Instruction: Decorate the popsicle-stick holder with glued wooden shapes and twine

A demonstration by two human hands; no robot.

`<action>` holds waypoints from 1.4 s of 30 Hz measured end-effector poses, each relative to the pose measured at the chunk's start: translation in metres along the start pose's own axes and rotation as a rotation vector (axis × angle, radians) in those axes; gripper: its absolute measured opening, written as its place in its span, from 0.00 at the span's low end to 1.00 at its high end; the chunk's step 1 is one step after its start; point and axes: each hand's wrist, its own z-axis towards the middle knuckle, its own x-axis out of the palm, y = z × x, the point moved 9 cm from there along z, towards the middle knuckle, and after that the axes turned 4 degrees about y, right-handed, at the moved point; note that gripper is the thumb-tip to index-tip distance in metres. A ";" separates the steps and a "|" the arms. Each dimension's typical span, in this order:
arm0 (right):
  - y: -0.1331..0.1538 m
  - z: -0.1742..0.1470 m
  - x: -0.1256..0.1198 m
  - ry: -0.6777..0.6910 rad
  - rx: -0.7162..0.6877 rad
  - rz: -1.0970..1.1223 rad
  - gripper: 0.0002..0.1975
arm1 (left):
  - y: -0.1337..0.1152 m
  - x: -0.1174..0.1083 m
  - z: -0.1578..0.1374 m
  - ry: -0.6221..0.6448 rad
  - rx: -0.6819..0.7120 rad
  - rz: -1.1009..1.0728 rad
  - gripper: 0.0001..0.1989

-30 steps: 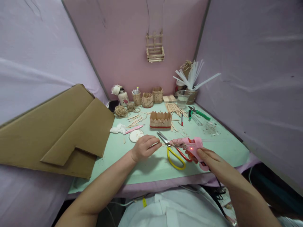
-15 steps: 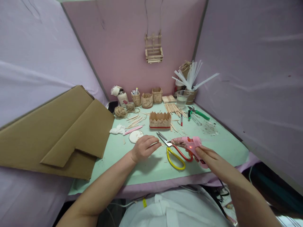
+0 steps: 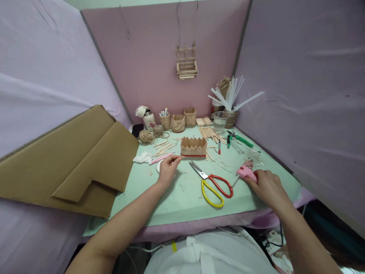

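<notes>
watching from afar, i see the left hand [image 3: 168,170] pinching a wood bit [image 3: 183,156], the right hand [image 3: 267,187] curled around a pink glue gun [image 3: 246,172].

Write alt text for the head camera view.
A person's right hand holds a pink glue gun while the left hand pinches a small pale piece beside a zigzag-rimmed box. Red-and-yellow-handled scissors lie between the hands on a pale green table.

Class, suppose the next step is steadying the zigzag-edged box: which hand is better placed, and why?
Probably the left hand: it is close to the box, whereas the right hand is farther off, holding the pink glue gun.
</notes>
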 end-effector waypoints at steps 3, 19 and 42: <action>0.004 0.002 -0.019 -0.024 0.030 0.074 0.28 | 0.011 0.000 0.003 -0.011 -0.080 -0.082 0.15; 0.165 0.134 -0.015 0.314 -0.400 1.081 0.68 | 0.025 -0.005 0.008 -0.050 -0.226 -0.297 0.21; 0.161 0.088 0.005 0.221 0.006 1.433 0.56 | -0.024 -0.005 0.038 -0.142 -0.202 -0.267 0.13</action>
